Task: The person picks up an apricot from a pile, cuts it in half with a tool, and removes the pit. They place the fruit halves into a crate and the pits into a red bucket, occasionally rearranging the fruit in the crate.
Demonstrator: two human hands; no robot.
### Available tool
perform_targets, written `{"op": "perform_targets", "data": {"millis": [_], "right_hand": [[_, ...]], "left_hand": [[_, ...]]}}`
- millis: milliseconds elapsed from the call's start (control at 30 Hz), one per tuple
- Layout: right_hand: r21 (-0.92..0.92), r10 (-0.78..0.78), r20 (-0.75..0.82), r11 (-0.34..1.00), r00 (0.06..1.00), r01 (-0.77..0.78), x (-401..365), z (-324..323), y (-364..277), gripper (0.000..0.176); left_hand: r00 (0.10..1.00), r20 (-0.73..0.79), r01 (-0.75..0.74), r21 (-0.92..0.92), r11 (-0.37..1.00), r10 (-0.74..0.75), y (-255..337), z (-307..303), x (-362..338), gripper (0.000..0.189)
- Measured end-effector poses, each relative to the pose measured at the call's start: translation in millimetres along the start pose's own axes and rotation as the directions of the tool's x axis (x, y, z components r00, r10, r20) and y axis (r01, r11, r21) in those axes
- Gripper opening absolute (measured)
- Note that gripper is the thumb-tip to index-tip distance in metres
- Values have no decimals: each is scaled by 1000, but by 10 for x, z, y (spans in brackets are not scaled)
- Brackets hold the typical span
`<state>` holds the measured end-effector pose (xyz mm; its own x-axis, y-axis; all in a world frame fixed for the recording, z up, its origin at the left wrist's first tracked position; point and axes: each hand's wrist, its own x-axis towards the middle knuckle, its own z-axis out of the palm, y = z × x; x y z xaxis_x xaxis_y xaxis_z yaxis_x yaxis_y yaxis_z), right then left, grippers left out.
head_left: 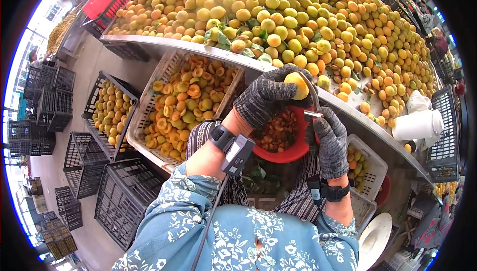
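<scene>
Head cam, centre of frame: left hand in a knit glove has its fingers curled tight round a yellow apricot. Right hand, just below it, is fisted on a small knife, blade touching the fruit. Red bowl sits under both.
</scene>
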<state>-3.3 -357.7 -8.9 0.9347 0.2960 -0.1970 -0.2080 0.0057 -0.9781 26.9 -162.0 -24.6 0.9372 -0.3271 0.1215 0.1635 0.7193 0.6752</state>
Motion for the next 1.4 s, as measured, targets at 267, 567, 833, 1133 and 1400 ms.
{"op": "perform_targets", "data": {"millis": [267, 567, 833, 1133, 1400], "right_hand": [[127, 20, -42, 992, 999, -14, 72, 138, 112, 21], [256, -42, -111, 964, 993, 70, 118, 234, 420, 18], [175, -50, -105, 982, 993, 68, 333, 194, 280, 17], [98, -45, -266, 992, 963, 74, 171, 329, 313, 18], [390, 207, -166, 912, 964, -129, -42, 446, 260, 19]], "left_hand": [[999, -33, -7, -69, 998, 4, -86, 50, -11, 43], [984, -167, 35, -184, 982, -67, -304, -100, 6, 33], [952, -277, 67, -235, 970, -133, -300, 83, 21, 31], [936, -148, -119, 719, 684, 318, -416, -101, 52, 30], [897, -328, -100, 500, 860, 296, -351, -180, 147, 21]]}}
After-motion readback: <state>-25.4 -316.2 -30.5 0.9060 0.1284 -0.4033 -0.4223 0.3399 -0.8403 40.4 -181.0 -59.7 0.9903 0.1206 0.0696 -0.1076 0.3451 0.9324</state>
